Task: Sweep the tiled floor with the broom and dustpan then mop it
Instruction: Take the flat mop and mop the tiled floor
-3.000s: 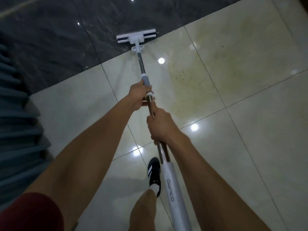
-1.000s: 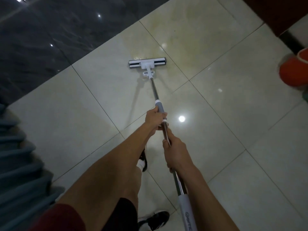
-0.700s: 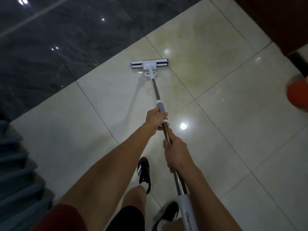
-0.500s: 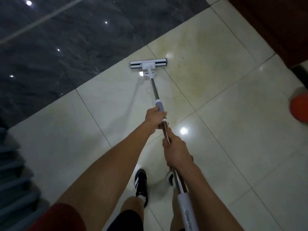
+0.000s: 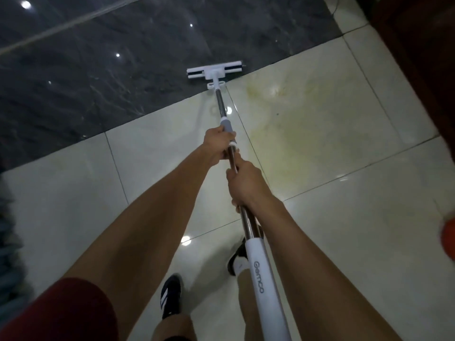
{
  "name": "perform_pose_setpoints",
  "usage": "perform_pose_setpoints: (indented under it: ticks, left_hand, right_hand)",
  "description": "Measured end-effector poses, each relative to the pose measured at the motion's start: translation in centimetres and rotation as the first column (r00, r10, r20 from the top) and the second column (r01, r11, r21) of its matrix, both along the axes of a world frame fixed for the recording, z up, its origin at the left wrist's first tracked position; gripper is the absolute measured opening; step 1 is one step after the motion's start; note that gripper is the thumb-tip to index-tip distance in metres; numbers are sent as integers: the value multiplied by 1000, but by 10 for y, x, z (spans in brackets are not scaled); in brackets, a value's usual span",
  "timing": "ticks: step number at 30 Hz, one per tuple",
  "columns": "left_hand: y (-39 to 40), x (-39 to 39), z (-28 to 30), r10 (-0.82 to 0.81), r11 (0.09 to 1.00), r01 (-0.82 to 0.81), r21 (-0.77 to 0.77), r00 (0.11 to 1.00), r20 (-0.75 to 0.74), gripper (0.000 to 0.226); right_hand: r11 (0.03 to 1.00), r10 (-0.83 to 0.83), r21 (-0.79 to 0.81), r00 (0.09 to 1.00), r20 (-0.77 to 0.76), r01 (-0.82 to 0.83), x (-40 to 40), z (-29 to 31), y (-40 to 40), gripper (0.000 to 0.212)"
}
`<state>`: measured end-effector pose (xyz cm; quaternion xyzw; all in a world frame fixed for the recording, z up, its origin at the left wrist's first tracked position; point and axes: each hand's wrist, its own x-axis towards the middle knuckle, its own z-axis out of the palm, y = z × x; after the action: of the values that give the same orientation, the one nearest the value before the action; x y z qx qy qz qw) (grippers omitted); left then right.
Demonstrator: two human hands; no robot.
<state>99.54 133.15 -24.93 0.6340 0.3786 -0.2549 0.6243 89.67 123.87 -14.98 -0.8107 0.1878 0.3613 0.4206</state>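
From the head view, we stretch both arms forward: our left hand (image 5: 219, 143) wraps the mop (image 5: 222, 107) pole at its grey collar, our right hand (image 5: 246, 183) grips the steel shaft just behind. The white mop head (image 5: 214, 72) (flat, with dark sponge) lies on the dark tiles (image 5: 98, 70), at their seam with the cream tiles (image 5: 344, 193).
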Motion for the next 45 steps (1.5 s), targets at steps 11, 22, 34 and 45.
perform_pose_setpoints:
  ticks: [11,22,34,45]
  left_hand:
    - [-38,-56,17,35,995,-44,-93,995,-94,13]
    - [-62,-274,22,88,987,-101,-126,991,-102,26]
    - [-123,-489,36,108,984,-125,-129,985,-131,31]
    - [-189,-692,51,128,990,-131,-53,990,-64,12]
  right_hand:
    - [986,165,23,985,-56,-164,-46,19,-54,59]
    - [955,297,20,948,-115,-297,-251,51,-88,67]
    - [926,364,-60,924,-117,-372,-455,75,-150,64]
    - [971,230,-75,973,11,-229,-676,77,-205,59]
